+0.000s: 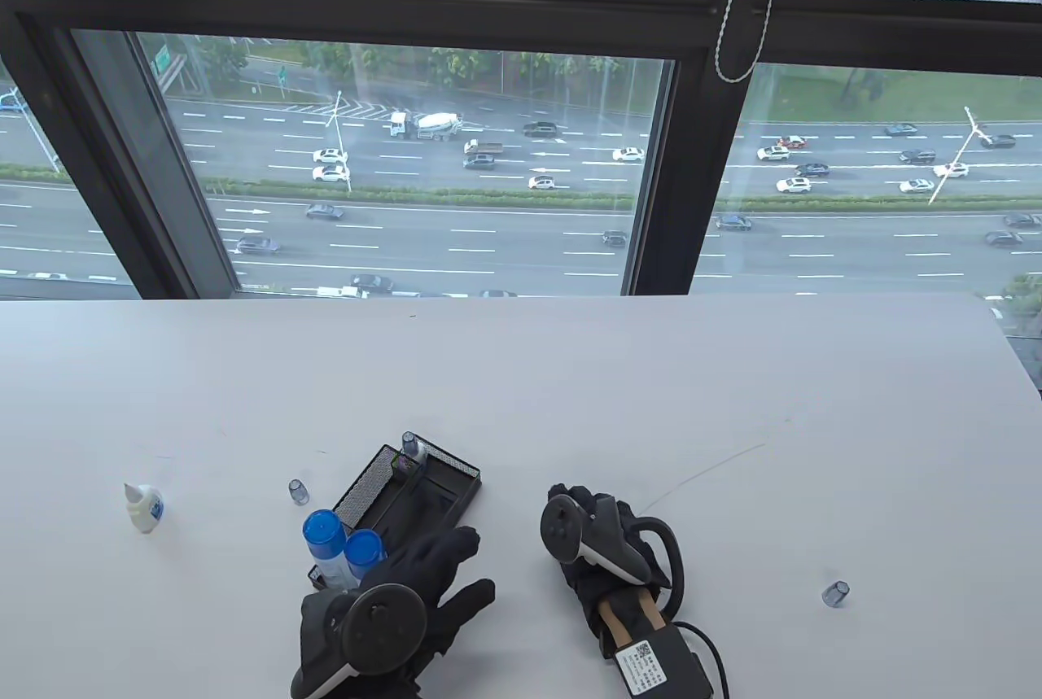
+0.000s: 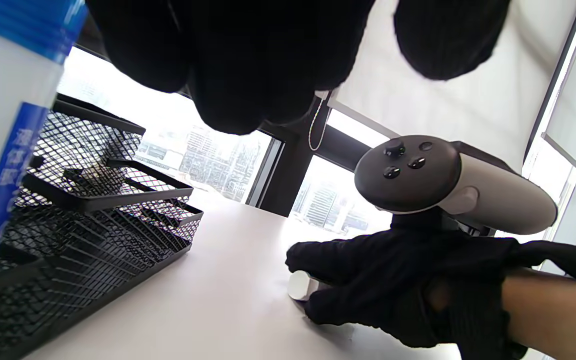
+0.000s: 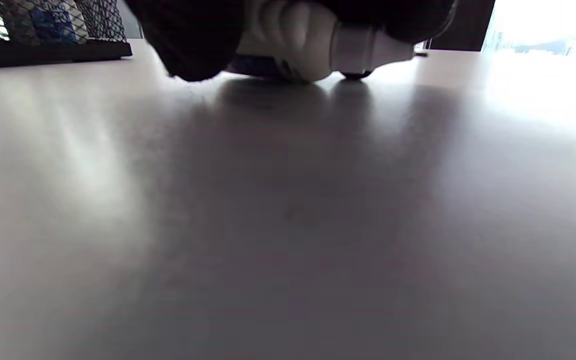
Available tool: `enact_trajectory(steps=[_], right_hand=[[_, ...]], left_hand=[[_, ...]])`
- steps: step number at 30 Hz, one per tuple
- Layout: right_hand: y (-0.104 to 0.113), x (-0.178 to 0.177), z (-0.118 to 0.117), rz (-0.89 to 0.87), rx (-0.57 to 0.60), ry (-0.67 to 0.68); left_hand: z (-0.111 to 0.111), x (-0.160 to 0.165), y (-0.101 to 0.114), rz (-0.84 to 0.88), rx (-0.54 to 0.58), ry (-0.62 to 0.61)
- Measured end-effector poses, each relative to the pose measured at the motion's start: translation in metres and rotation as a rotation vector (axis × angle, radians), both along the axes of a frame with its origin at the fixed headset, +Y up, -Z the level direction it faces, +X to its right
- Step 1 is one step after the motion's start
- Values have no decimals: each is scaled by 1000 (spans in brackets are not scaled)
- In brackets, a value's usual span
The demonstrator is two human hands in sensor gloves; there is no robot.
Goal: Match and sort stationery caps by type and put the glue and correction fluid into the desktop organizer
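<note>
A black mesh organizer (image 1: 453, 476) stands near the table's front, with two blue-capped glue sticks (image 1: 326, 536) upright at its near end and a capped correction fluid bottle (image 1: 413, 448) in its far corner. My left hand (image 1: 456, 569) hovers at the organizer's near right corner, fingers spread and holding nothing. To its right, my right hand (image 1: 562, 500) is down on the table, curled round a white correction fluid bottle (image 3: 308, 55) lying on its side; the bottle's white end (image 2: 300, 285) pokes out from the fingers (image 2: 368, 280). An uncapped correction fluid bottle (image 1: 145, 507) stands far left.
One small translucent cap (image 1: 299, 491) sits just left of the organizer, another (image 1: 835, 593) far right near the front edge. The white table (image 1: 570, 373) runs back to a large window. A cable trails from my right wrist.
</note>
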State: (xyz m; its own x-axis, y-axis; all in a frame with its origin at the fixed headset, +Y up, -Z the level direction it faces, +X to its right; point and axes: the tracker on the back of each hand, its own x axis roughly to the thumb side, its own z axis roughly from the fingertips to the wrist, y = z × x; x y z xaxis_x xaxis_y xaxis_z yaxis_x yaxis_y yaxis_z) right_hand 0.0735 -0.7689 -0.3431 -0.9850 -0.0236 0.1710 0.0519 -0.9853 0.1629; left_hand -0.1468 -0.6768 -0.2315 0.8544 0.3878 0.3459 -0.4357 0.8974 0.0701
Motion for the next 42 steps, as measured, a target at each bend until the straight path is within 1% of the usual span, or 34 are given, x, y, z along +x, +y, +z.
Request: enact_trajectory(steps=[3, 5, 6, 10, 12, 13, 15, 17, 18, 19, 22, 24, 27, 29, 30, 31, 34, 38, 40, 42], right_hand=[[2, -1, 3, 12, 50, -7], [5, 0, 4, 12, 38, -4], [10, 2, 5, -13, 41, -9], [37, 10, 11, -292, 43, -32], [53, 14, 20, -471, 8, -29], [60, 15, 26, -528, 8, -21], [75, 16, 39, -564, -7, 17], [82, 17, 48, -646, -23, 28], [83, 17, 50, -679, -39, 32], [83, 19, 55, -787, -105, 39], [76, 19, 62, -1028, -217, 26], [70, 18, 64, -1110, -269, 0], [63, 14, 66, -1153, -347, -1], [59, 10, 69, -1186, -382, -10], [56, 7, 70, -1209, -410, -10], [53, 6, 71, -1220, -430, -20], [44, 6, 72, -1274, -474, -25], [38, 9, 70, -1349, -563, 21], [38, 10, 70, -1356, -570, 32], [40, 11, 71, -1332, -552, 51]], left_hand=[[1, 1, -1, -9, 8, 5], [2, 2, -1, -18, 16, 11], [2, 2, -2, -26, 21, 9], [4, 3, 0, -21, 53, 12], [5, 3, 1, -25, 68, 14], [6, 4, 2, -32, 75, 18], [7, 5, 2, -49, 90, 18], [8, 8, 1, -58, 95, 9], [9, 8, 1, -62, 98, 8], [11, 10, 2, -67, 118, 4], [16, 16, 2, -75, 164, -26], [18, 22, 2, -92, 194, -48], [21, 31, -1, -126, 240, -105], [21, 36, -3, -149, 239, -133], [20, 39, -5, -157, 238, -167], [20, 38, -6, -148, 246, -143], [17, 36, -9, -102, 224, -163], [15, 33, -11, -56, 204, -170], [14, 31, -11, -38, 197, -178], [13, 30, -13, -15, 174, -173]])
